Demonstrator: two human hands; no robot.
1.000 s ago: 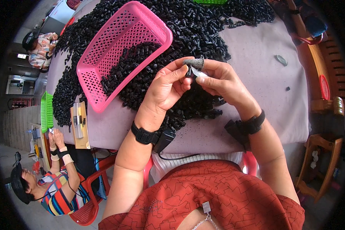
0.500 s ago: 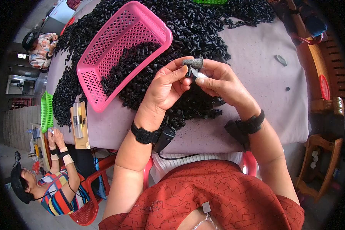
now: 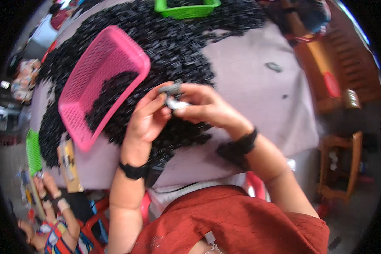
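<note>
Over the heap of small black plastic parts [image 3: 173, 51], my two hands meet at the fingertips. My left hand [image 3: 146, 120] is closed in a pinch on a small black plastic part, mostly hidden by fingers and blur. My right hand [image 3: 211, 106] pinches a small pale, blade-like piece [image 3: 176, 104] under its thumb, against the black part. A grey textured finger sleeve [image 3: 171, 89] sits at the index fingertips; it looks to be on the right one. Black straps with boxy black devices circle both wrists.
A pink perforated basket [image 3: 131, 57] lies tilted on the heap, black parts inside. Green baskets stand at the far edge [image 3: 188, 12] and left [image 3: 33, 150]. A grey scrap [image 3: 274, 67] rests on the cloth. A co-worker's hands [image 3: 46, 185] are at lower left; a wooden stool [image 3: 340, 165] stands right.
The whole view has shifted, with table, baskets and hands now further left and lower, and blurred. My hands keep the same pinch on the black part and pale piece.
</note>
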